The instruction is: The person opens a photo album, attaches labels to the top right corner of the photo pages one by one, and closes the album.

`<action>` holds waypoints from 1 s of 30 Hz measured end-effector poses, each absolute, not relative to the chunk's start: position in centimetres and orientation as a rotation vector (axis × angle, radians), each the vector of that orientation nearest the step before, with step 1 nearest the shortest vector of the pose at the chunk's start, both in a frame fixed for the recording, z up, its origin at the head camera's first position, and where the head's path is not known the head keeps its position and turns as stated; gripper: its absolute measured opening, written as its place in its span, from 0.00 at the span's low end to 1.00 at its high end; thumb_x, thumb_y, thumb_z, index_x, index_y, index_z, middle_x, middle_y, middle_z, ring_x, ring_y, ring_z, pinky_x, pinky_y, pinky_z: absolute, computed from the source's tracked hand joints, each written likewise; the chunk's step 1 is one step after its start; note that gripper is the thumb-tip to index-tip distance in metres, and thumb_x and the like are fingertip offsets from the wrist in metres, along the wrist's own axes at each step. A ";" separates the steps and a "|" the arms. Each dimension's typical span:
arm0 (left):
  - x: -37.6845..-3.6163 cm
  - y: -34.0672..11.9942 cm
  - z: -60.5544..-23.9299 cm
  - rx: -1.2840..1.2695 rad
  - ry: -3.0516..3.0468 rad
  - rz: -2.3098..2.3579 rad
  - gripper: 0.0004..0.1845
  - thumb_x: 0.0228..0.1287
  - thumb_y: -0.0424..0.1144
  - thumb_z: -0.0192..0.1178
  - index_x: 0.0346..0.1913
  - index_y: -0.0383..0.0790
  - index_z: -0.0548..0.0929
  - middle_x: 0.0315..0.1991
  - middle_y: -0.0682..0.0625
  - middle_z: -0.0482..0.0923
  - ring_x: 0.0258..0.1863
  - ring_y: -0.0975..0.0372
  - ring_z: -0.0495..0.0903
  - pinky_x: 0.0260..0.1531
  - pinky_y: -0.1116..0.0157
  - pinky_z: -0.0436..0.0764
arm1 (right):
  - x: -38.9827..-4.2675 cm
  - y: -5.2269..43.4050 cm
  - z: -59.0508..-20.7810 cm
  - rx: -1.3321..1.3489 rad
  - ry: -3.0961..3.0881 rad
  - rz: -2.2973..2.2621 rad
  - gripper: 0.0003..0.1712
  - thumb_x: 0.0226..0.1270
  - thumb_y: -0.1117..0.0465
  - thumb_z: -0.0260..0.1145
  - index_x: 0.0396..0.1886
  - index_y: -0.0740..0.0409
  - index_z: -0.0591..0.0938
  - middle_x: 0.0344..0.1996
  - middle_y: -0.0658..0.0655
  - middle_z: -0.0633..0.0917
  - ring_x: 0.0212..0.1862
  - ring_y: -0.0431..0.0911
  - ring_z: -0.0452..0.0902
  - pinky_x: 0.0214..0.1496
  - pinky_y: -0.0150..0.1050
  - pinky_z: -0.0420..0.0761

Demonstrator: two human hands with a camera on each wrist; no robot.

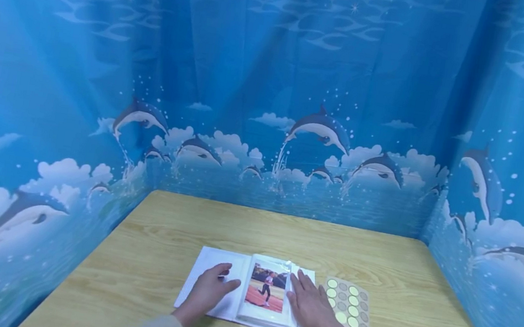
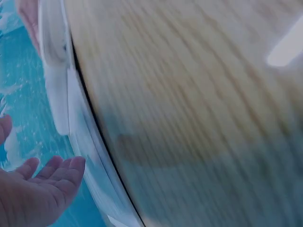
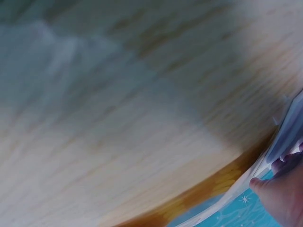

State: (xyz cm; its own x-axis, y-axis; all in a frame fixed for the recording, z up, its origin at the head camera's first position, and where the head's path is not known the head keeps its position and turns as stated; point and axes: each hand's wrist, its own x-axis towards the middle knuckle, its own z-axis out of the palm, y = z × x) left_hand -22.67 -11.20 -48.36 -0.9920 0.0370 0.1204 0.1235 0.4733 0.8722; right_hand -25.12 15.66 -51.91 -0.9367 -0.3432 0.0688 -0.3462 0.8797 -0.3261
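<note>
An open white photo album (image 1: 206,273) lies on the wooden table (image 1: 281,239) near its front edge. A photo of a runner on a red track (image 1: 267,291) sits on the right-hand page. My left hand (image 1: 210,288) rests flat on the left page, fingers straight. My right hand (image 1: 311,303) lies flat on the right page's outer edge, beside the photo. In the left wrist view the left hand (image 2: 40,189) shows with fingers relaxed near the album's white edge (image 2: 59,94). The right wrist view is blurred; only the right hand (image 3: 281,198) and wood grain show.
A sheet of round yellow-green stickers (image 1: 349,307), partly used, lies just right of the album. Blue dolphin-print curtains (image 1: 270,103) wall in the table on the left, back and right. Bare wood stretches behind the album.
</note>
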 end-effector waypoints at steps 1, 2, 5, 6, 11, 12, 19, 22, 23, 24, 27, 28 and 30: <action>-22.8 -10.9 -48.5 -0.174 -2.652 -1.519 0.32 0.62 0.41 0.67 0.62 0.22 0.72 0.56 0.27 0.76 0.56 0.36 0.76 0.58 0.41 0.73 | -25.1 15.6 -51.9 0.556 -3.039 0.528 0.31 0.81 0.49 0.47 0.75 0.61 0.63 0.76 0.64 0.58 0.75 0.61 0.53 0.73 0.66 0.51; -22.9 -10.6 -48.6 -0.205 -2.679 -1.485 0.33 0.62 0.42 0.68 0.63 0.23 0.72 0.57 0.27 0.75 0.58 0.36 0.74 0.60 0.40 0.71 | -25.1 15.7 -51.9 0.556 -3.039 0.526 0.31 0.81 0.49 0.47 0.75 0.61 0.63 0.76 0.64 0.58 0.75 0.61 0.53 0.73 0.66 0.51; -23.0 -9.7 -48.7 -0.309 -2.739 -1.424 0.36 0.62 0.44 0.68 0.65 0.22 0.70 0.61 0.25 0.71 0.62 0.34 0.69 0.63 0.38 0.66 | -25.2 15.7 -52.0 0.551 -3.041 0.525 0.31 0.81 0.49 0.47 0.75 0.61 0.63 0.76 0.64 0.58 0.75 0.61 0.53 0.73 0.66 0.51; -23.0 -9.4 -48.8 -0.342 -2.756 -1.413 0.37 0.62 0.44 0.68 0.65 0.22 0.69 0.62 0.25 0.70 0.63 0.34 0.68 0.64 0.38 0.65 | -25.2 15.7 -52.0 0.550 -3.042 0.525 0.31 0.81 0.49 0.47 0.75 0.61 0.63 0.76 0.64 0.58 0.75 0.61 0.53 0.73 0.66 0.51; -23.1 -7.9 -49.2 -0.502 -2.834 -1.237 0.39 0.63 0.47 0.66 0.66 0.21 0.67 0.66 0.23 0.63 0.67 0.33 0.62 0.67 0.38 0.60 | -25.2 15.7 -52.1 0.550 -3.038 0.537 0.31 0.81 0.49 0.47 0.75 0.61 0.63 0.76 0.64 0.58 0.75 0.61 0.53 0.73 0.66 0.51; -23.1 -7.7 -49.3 -0.524 -2.855 -1.173 0.39 0.63 0.48 0.66 0.67 0.22 0.67 0.67 0.23 0.62 0.68 0.33 0.60 0.68 0.38 0.59 | -25.2 15.8 -52.1 0.550 -3.039 0.539 0.31 0.81 0.49 0.46 0.75 0.61 0.63 0.76 0.64 0.57 0.75 0.61 0.53 0.73 0.66 0.50; -23.2 -6.2 -50.0 -0.581 -2.997 -0.831 0.44 0.64 0.55 0.63 0.73 0.29 0.62 0.74 0.28 0.51 0.73 0.37 0.52 0.70 0.41 0.57 | -25.2 15.8 -52.1 0.560 -3.035 0.548 0.31 0.81 0.49 0.46 0.75 0.61 0.63 0.76 0.64 0.58 0.75 0.61 0.53 0.73 0.66 0.51; -23.2 -5.7 -50.1 -0.595 -3.005 -0.763 0.44 0.65 0.56 0.62 0.74 0.31 0.61 0.75 0.30 0.51 0.74 0.39 0.52 0.70 0.42 0.57 | -25.2 15.8 -52.1 0.563 -3.034 0.551 0.31 0.81 0.49 0.47 0.75 0.61 0.63 0.76 0.64 0.58 0.75 0.61 0.53 0.73 0.66 0.51; -23.2 -5.5 -50.1 -0.602 -3.005 -0.744 0.44 0.65 0.56 0.61 0.74 0.31 0.61 0.75 0.30 0.51 0.74 0.39 0.52 0.70 0.43 0.58 | -25.2 15.8 -52.1 0.565 -3.033 0.550 0.31 0.81 0.49 0.47 0.75 0.61 0.63 0.76 0.64 0.58 0.75 0.61 0.53 0.73 0.67 0.51; -23.2 -5.4 -50.1 -0.615 -3.004 -0.719 0.44 0.65 0.57 0.61 0.74 0.31 0.61 0.75 0.30 0.51 0.74 0.39 0.52 0.70 0.43 0.58 | -25.3 15.8 -52.1 0.564 -3.032 0.550 0.31 0.81 0.49 0.47 0.75 0.61 0.63 0.76 0.64 0.58 0.75 0.61 0.53 0.73 0.67 0.51; -23.0 -4.9 -50.0 -0.648 -3.010 -0.655 0.44 0.66 0.58 0.60 0.74 0.31 0.61 0.75 0.29 0.50 0.74 0.39 0.52 0.70 0.44 0.59 | -25.3 15.9 -52.2 0.569 -3.028 0.550 0.31 0.81 0.49 0.47 0.75 0.60 0.63 0.76 0.64 0.59 0.75 0.61 0.53 0.73 0.67 0.51; -23.0 -4.8 -50.0 -0.657 -3.015 -0.638 0.45 0.66 0.59 0.59 0.74 0.31 0.61 0.75 0.29 0.49 0.74 0.39 0.51 0.70 0.44 0.59 | -25.3 15.9 -52.1 0.572 -3.028 0.550 0.31 0.81 0.49 0.47 0.75 0.61 0.63 0.76 0.64 0.58 0.75 0.61 0.53 0.73 0.67 0.51; -22.8 -4.7 -50.0 -0.665 -3.025 -0.611 0.45 0.66 0.60 0.59 0.74 0.31 0.60 0.75 0.29 0.48 0.74 0.40 0.50 0.71 0.45 0.59 | -25.3 15.9 -52.1 0.578 -3.028 0.546 0.31 0.81 0.49 0.46 0.75 0.61 0.63 0.76 0.64 0.58 0.75 0.61 0.53 0.73 0.67 0.51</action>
State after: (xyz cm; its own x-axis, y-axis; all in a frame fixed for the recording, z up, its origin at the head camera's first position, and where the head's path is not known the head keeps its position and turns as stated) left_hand -22.84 -4.70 -50.04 -0.9111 0.4066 0.0671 0.4007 0.8363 0.3743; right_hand -25.28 15.91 -52.06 -0.9317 -0.3555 0.0749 -0.3593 0.8709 -0.3354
